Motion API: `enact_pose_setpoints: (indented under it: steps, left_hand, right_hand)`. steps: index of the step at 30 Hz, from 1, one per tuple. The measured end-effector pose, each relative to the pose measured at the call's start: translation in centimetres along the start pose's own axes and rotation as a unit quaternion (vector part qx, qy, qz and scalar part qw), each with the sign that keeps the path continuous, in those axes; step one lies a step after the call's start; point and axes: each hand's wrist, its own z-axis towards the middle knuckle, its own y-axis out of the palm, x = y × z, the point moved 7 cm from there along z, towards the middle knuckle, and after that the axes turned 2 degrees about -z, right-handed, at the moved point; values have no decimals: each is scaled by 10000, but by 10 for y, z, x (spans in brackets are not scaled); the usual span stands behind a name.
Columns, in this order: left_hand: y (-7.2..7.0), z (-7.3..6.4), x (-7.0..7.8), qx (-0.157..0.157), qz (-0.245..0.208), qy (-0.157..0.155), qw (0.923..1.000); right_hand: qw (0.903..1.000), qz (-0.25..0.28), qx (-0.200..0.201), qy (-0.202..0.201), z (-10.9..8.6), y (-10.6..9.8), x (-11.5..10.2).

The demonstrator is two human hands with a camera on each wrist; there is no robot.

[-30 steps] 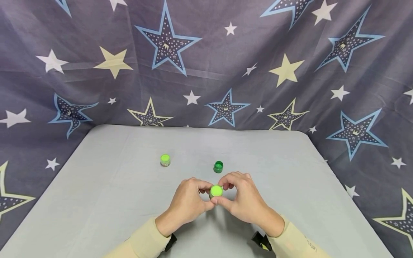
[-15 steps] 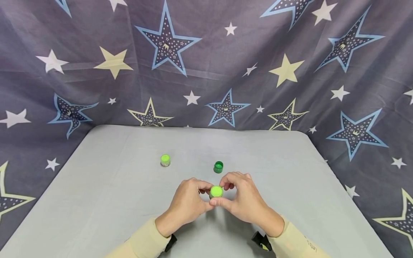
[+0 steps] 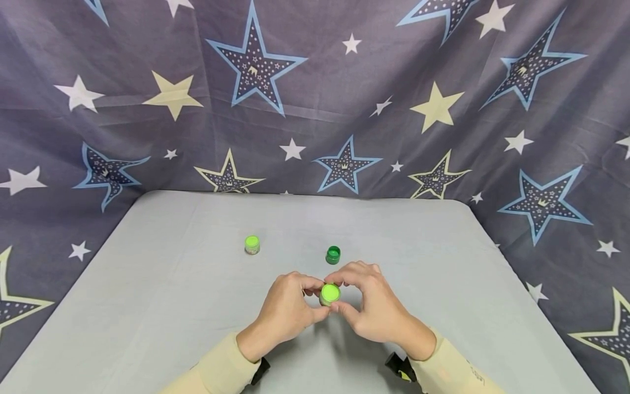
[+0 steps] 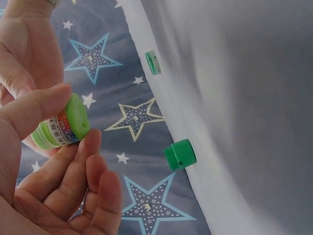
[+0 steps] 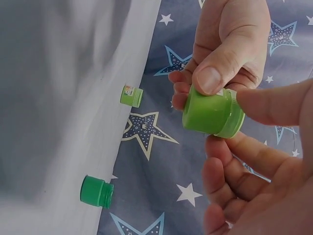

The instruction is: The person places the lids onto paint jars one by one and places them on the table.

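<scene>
A small light-green jar [image 3: 330, 294] with a bright green top is held between both hands over the table. My left hand [image 3: 285, 306] pinches its body between thumb and fingers; a printed label shows in the left wrist view. My right hand [image 3: 376, 306] has thumb and forefinger around the ridged, see-through top rim [image 5: 231, 117], best seen in the right wrist view. The right hand's other fingers lie loosely bent below. Farther back stands a dark green jar [image 3: 333, 255] with its narrower neck showing and dark green inside.
A second light-green jar [image 3: 252, 245] stands back and to the left on the grey-white table [image 3: 197, 306]. Behind the table's far edge hangs a dark star-patterned cloth [image 3: 305, 120]. Both sleeves rest low at the near side.
The right hand's forefinger has slid leftward round the jar's far side and its thumb has drawn back to the right. The left hand and the standing jars keep their places.
</scene>
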Motion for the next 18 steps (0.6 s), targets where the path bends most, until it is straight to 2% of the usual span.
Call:
enact_pose_setpoints:
  steps: [18]
  left_hand:
    - [-1,0,1,13,-80,14,10000]
  right_hand:
    - [9987,-146,172,464,1,-1,3]
